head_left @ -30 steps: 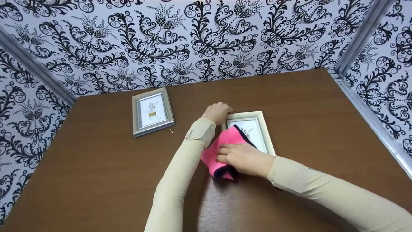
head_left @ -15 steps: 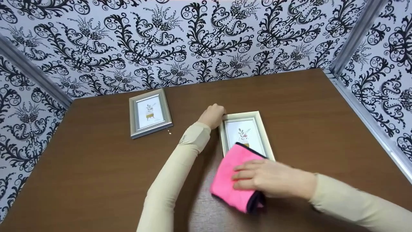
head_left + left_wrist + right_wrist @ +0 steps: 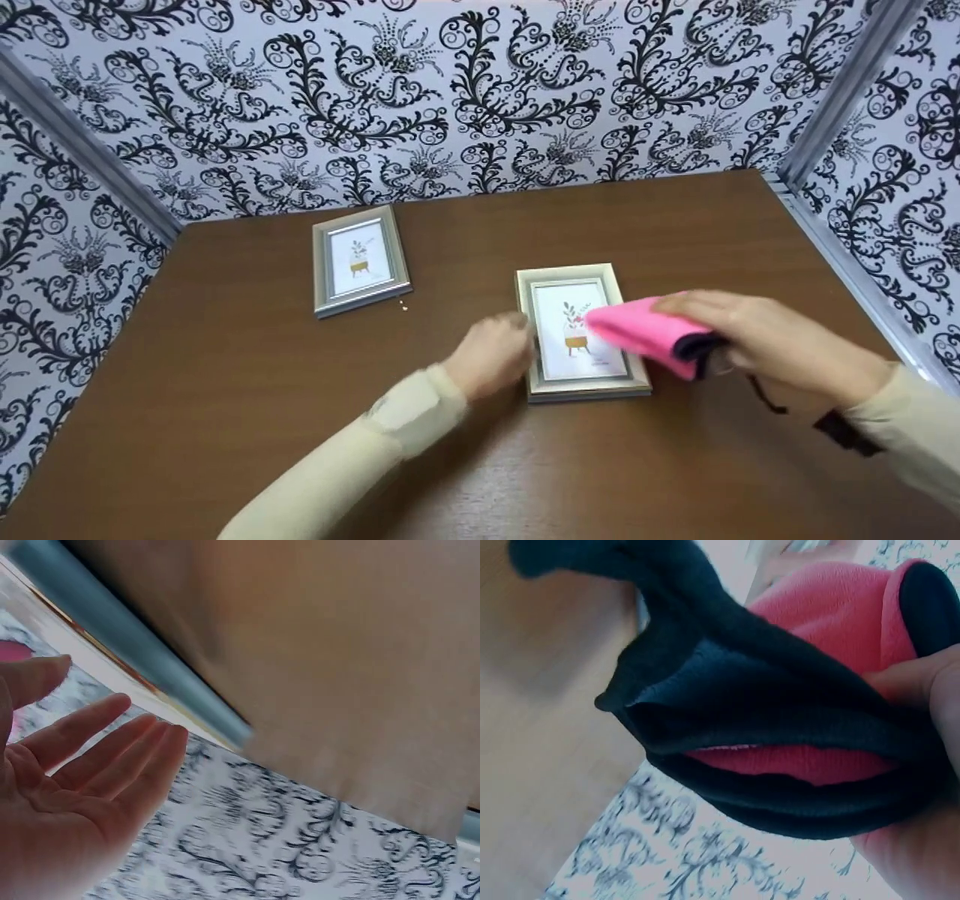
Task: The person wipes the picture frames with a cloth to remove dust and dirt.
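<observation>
A cream picture frame (image 3: 581, 387) with a plant print lies face up on the table, right of the middle. At its left edge is my left hand (image 3: 491, 356), slightly blurred; in the left wrist view the left hand (image 3: 97, 787) has its fingers extended beside the frame's edge (image 3: 135, 645), holding nothing. My right hand (image 3: 757, 337) grips a folded pink cloth (image 3: 645, 330) with dark edging, over the frame's right side. The right wrist view has the cloth (image 3: 825, 615) close up, its dark folds (image 3: 765, 705) spread and thumb and fingers pinching it.
A second, silver-beige picture frame (image 3: 322, 262) lies at the back left, with tiny pale bits (image 3: 403, 304) near its corner. Patterned walls (image 3: 480, 97) with metal corner posts (image 3: 840, 90) enclose the brown table (image 3: 300, 420) at the back and sides.
The right hand has lifted the cloth from the frame's lower left and carried it to its right side. The left hand has moved from the frame's top left corner down along its left edge.
</observation>
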A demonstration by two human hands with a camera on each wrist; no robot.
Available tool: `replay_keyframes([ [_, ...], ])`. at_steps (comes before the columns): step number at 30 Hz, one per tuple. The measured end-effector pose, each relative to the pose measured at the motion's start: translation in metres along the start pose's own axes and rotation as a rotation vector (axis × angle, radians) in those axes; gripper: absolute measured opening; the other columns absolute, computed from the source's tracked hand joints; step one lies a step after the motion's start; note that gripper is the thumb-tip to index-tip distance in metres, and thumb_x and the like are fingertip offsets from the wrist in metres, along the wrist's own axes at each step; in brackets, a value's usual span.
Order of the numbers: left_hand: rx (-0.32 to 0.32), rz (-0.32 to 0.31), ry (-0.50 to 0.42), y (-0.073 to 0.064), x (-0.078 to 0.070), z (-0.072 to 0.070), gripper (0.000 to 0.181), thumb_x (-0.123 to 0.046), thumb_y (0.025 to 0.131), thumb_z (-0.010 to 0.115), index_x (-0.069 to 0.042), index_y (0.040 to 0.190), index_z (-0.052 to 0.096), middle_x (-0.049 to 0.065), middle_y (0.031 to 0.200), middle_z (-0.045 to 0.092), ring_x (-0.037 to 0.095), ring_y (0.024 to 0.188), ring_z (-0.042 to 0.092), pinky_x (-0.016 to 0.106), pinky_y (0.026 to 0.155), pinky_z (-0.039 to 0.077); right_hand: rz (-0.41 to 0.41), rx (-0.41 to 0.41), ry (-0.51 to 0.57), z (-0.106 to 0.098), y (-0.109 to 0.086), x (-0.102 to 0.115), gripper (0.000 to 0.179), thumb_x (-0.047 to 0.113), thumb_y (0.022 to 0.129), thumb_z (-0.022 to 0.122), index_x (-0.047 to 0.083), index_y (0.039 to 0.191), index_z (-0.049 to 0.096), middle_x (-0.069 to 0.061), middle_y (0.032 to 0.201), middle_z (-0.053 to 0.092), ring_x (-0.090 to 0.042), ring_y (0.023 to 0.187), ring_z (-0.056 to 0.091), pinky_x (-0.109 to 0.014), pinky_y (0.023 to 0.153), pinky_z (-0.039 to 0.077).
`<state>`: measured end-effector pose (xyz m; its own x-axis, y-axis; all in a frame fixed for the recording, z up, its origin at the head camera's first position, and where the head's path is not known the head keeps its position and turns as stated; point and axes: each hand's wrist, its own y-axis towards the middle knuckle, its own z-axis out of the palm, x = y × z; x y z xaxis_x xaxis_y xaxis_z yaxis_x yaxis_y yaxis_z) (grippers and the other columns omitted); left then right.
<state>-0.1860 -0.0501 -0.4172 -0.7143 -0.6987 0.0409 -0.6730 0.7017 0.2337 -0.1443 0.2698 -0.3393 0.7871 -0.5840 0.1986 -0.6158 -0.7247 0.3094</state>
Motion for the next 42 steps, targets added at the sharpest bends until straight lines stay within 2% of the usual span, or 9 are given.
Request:
replay_keyframes([
  [2, 0.021, 0.033, -0.017, -0.009, -0.012, -0.003, 0.019, -0.025, 0.086, 0.069, -0.006, 0.087, 0.064, 0.006, 0.084, 0.060, 0.022, 0.069, 0.061, 0.034, 0.055, 0.053, 0.021, -0.034, -0.008, -0.003, -0.008, -0.009, 0.082, -0.007, 0.053, 0.084, 0.004, 0.129, 0.057, -0.012, 0.126, 0.061, -0.035, 0.108, 0.061, -0.039, 0.093, 0.048],
  [4, 0.049, 0.051, -0.007, -0.013, -0.023, -0.005, 0.022, -0.031, 0.087, 0.069, -0.009, 0.089, 0.065, 0.004, 0.086, 0.062, 0.020, 0.073, 0.062, 0.032, 0.058, 0.053, 0.030, -0.065, -0.011, -0.005, -0.016, -0.017, 0.084, -0.010, 0.051, 0.084, 0.003, 0.129, 0.057, -0.011, 0.124, 0.061, -0.034, 0.107, 0.061, -0.025, 0.100, 0.040],
  [7, 0.082, 0.057, 0.054, -0.015, -0.035, -0.005, 0.025, -0.036, 0.087, 0.069, -0.012, 0.092, 0.066, 0.001, 0.088, 0.064, 0.018, 0.079, 0.062, 0.030, 0.063, 0.049, 0.056, -0.103, -0.007, -0.007, -0.026, -0.028, 0.081, -0.014, 0.054, 0.080, 0.005, 0.130, 0.058, -0.008, 0.122, 0.063, -0.030, 0.104, 0.062, -0.007, 0.099, 0.026],
  [13, 0.065, 0.064, 0.145, -0.015, -0.042, 0.000, 0.026, -0.035, 0.081, 0.076, -0.012, 0.088, 0.066, 0.002, 0.085, 0.064, 0.019, 0.080, 0.062, 0.028, 0.064, 0.049, 0.106, -0.180, -0.044, -0.007, -0.039, -0.042, 0.068, -0.018, 0.067, 0.071, 0.010, 0.127, 0.061, -0.004, 0.112, 0.066, -0.020, 0.093, 0.063, -0.006, 0.088, 0.034],
  [17, 0.023, 0.046, 0.130, -0.010, -0.038, 0.005, 0.022, -0.027, 0.080, 0.076, -0.009, 0.086, 0.066, 0.003, 0.083, 0.064, 0.019, 0.079, 0.062, 0.029, 0.062, 0.052, 0.125, -0.192, -0.041, -0.003, -0.043, -0.045, 0.069, -0.021, 0.064, 0.069, 0.009, 0.125, 0.061, -0.006, 0.112, 0.065, -0.026, 0.096, 0.063, -0.004, 0.092, 0.030],
  [20, -0.001, 0.023, 0.110, -0.002, -0.033, 0.008, 0.019, -0.024, 0.080, 0.075, -0.008, 0.086, 0.066, 0.004, 0.084, 0.064, 0.020, 0.078, 0.062, 0.030, 0.060, 0.053, 0.133, -0.203, -0.036, 0.000, -0.044, -0.046, 0.069, -0.022, 0.062, 0.070, 0.007, 0.124, 0.062, -0.009, 0.112, 0.066, -0.031, 0.098, 0.063, -0.003, 0.095, 0.026],
  [30, -0.014, -0.103, 0.002, 0.036, -0.009, 0.016, 0.007, -0.013, 0.083, 0.069, -0.007, 0.081, 0.067, 0.006, 0.080, 0.066, 0.022, 0.070, 0.065, 0.036, 0.055, 0.054, 0.118, -0.209, -0.027, 0.006, -0.041, -0.045, 0.064, -0.021, 0.066, 0.070, 0.005, 0.124, 0.061, -0.010, 0.114, 0.065, -0.032, 0.101, 0.061, -0.005, 0.098, 0.025],
  [38, 0.072, -0.304, -0.075, 0.081, 0.008, 0.025, 0.008, -0.012, 0.088, 0.065, -0.005, 0.086, 0.069, 0.011, 0.088, 0.069, 0.029, 0.079, 0.068, 0.042, 0.060, 0.056, 0.125, -0.209, -0.028, 0.011, -0.039, -0.046, 0.065, -0.020, 0.066, 0.069, 0.006, 0.125, 0.061, -0.009, 0.114, 0.065, -0.030, 0.100, 0.061, -0.004, 0.097, 0.025],
  [42, 0.104, -0.370, -0.076, 0.097, 0.013, 0.026, 0.009, -0.012, 0.089, 0.064, -0.005, 0.090, 0.070, 0.013, 0.093, 0.069, 0.031, 0.083, 0.067, 0.043, 0.063, 0.056, 0.123, -0.203, -0.015, 0.014, -0.038, -0.044, 0.068, -0.023, 0.063, 0.065, 0.004, 0.125, 0.060, -0.010, 0.114, 0.065, -0.031, 0.100, 0.061, -0.004, 0.097, 0.025],
])
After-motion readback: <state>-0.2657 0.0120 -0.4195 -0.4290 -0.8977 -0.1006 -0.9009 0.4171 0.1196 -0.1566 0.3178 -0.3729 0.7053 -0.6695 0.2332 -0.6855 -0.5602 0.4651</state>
